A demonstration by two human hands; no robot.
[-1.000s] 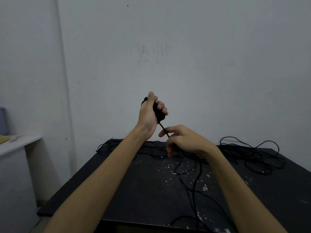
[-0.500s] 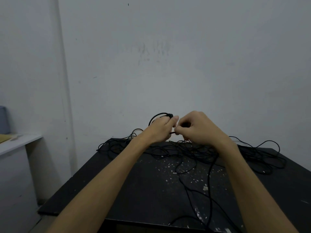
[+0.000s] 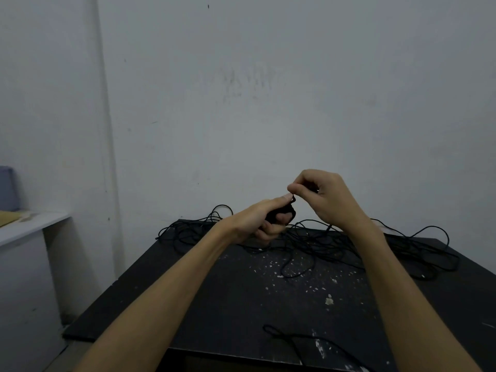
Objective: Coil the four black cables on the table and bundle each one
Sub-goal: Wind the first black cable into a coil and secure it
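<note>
1. cables lie in a loose black tangle across the far half of the dark bench, spilling over its back edge on both sides; how many separate ones are in the heap cannot be told.
2. small coil of one cable sits in the left hand, whose fingers are curled round it with the thumb lying along the top, just above the tangle.
3. right hand is raised a little higher, just beside the left, its thumb and forefinger pinching a thin strand that runs straight down to the coil; the other fingers are curled in.
4. a second ago the left hand stood upright, high above the bench, with the right hand below feeding slack; since then the left has dropped and tipped over, and the right has come up beside it.
5. that change reads as a shift from winding on length to working with the cable close at the coil, perhaps wrapping it round to bind the bundle, though this is only a guess.
6. a separate stretch of cable lies on the near edge of the bench; whether it belongs to the one in hand cannot be told.
7. the rest of the heap looks uncoiled, so most of the job appears to remain.
</note>
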